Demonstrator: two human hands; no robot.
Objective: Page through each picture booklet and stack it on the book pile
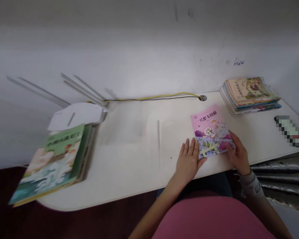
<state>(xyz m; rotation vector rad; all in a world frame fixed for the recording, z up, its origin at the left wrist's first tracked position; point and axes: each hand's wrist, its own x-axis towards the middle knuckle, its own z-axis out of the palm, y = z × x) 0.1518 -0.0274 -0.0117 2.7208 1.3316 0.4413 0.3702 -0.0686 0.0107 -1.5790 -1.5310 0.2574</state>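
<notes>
A pink and purple picture book (210,129), its cover facing up, is in front of me at the near edge of the white table (129,159). My right hand (239,152) grips its lower right edge, thumb on the cover and fingers at the side. Fingers stretched out, my left hand (189,159) lies flat at the book's lower left edge, its thumb near the bottom corner. The book's underside is hidden.
A book stack (251,91) stands at the back right, another green-topped stack (54,159) at the left. Behind that sits a white router (77,114) with antennas. Cables (151,97) run along the wall to a hole (203,98). A blurred-out device (291,129) lies far right.
</notes>
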